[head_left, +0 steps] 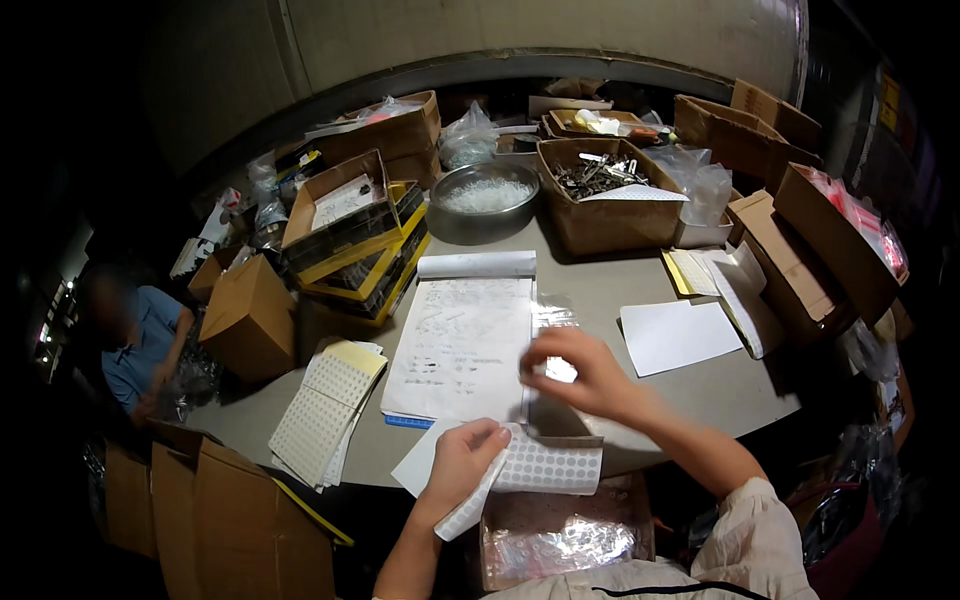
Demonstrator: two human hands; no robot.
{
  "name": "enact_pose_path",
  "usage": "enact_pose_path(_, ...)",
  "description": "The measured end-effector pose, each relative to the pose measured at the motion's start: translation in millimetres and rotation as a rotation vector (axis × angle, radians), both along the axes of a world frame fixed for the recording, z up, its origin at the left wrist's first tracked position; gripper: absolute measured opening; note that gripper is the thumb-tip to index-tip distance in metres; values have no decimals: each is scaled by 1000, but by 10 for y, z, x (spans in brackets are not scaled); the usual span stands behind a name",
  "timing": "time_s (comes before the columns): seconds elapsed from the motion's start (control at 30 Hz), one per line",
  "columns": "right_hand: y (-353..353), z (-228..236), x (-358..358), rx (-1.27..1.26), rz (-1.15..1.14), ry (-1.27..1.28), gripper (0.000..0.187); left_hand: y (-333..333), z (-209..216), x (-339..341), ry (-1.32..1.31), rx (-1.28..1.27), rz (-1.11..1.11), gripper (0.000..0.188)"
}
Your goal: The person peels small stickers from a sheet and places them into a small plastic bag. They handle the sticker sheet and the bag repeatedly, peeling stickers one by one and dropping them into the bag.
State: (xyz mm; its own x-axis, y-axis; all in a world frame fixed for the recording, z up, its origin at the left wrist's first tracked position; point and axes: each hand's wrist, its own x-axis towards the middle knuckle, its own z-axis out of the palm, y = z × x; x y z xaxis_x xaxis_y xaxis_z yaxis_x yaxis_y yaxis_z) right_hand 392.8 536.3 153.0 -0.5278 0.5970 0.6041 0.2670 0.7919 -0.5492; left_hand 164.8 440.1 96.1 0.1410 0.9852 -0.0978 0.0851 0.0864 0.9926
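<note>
Near the table's front edge, my left hand (pixel 465 462) is closed on a white sheet of grey round stickers (pixel 552 468), which bends over beneath the fingers. My right hand (pixel 580 374) is raised above the right side of an open notepad (pixel 460 345), thumb and fingertips pinched together. Whatever lies in that pinch is too small to make out. Just behind the right fingers is a shiny clear plastic bag (pixel 554 310). Handwriting covers the notepad's page, and its top sheets are rolled back. Below the sticker sheet, a cardboard box (pixel 648 522) holds clear plastic bags.
More sticker sheets (pixel 325 405) lie to the left, a blank white paper (pixel 682 338) to the right. Behind stand a metal bowl (pixel 470 228) of small clear pieces, a carton (pixel 610 228) of dark metal parts and stacked boxes (pixel 350 255). A person (pixel 145 335) in blue sits far left.
</note>
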Motion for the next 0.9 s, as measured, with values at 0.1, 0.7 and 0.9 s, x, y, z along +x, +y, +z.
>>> enact_pose_path(0.1,746,12,-350,-497,33,65,17,-60,51,-4,-57,-49,32,20)
enact_pose_path(0.7,2139,-586,-942,-167,-414,-537,29,-58,-106,-102,-222,-57,18,23)
enact_pose_path(0.9,1853,-525,-796,-307,-164,-444,28,-209,158,-158,-412,-109,56,20)
